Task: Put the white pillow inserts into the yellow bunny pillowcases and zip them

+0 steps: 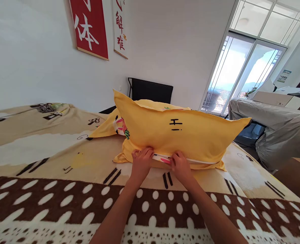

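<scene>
A plump yellow pillow [190, 132] with a black "Hi" printed on it stands tilted up on its long side on the bed. Along its lower front runs an opening edge, where a strip of white and pink print shows. My left hand [144, 159] pinches this edge left of the middle. Just to the right, my right hand [179, 164] pinches the same edge, fingers pressed together on the fabric. Behind it lies a second yellow pillow [105, 125], partly hidden, with a pink and white print at its side.
A beige and brown patterned blanket [94, 152] covers the bed. Behind stands a black panel [152, 89] against the wall, below hanging scrolls [91, 30]. To the right are a plastic-covered piece of furniture [261, 110], a cardboard box [296, 178] and a glass sliding door [241, 71].
</scene>
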Motion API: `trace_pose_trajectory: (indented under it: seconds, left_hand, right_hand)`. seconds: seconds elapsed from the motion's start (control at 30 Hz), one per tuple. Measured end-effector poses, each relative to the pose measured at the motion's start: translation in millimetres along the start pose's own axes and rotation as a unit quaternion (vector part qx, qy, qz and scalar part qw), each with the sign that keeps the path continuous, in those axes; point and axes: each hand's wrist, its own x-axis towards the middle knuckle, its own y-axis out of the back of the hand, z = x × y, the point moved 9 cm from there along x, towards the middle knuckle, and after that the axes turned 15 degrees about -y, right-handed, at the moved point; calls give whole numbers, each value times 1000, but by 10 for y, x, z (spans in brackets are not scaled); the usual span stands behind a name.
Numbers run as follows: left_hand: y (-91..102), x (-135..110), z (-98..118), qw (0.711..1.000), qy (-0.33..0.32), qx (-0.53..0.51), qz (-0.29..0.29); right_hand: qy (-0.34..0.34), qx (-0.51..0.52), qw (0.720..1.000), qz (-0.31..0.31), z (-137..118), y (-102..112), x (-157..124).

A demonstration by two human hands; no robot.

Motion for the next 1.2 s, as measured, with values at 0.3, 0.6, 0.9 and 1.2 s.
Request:
trace_pose_trajectory:
  seconds: [0.3, 0.6, 0.9, 1.2]
  left_hand:
    - [5, 13, 8, 1000, -6, 13, -7]
    - [202, 358, 832, 988, -155, 15, -15]
    - [-286, 663, 1032, 978, -151, 49, -135]
    - [-344, 467, 937, 989, -131, 29, -55]
  right_hand:
    - [-25, 56, 998, 29, 427, 68, -147]
    - [-43, 147, 986, 61, 464, 161, -147]
    - [-60, 205, 976, 46, 499, 201, -80]
    - [-56, 116, 988, 82, 502, 268, -81]
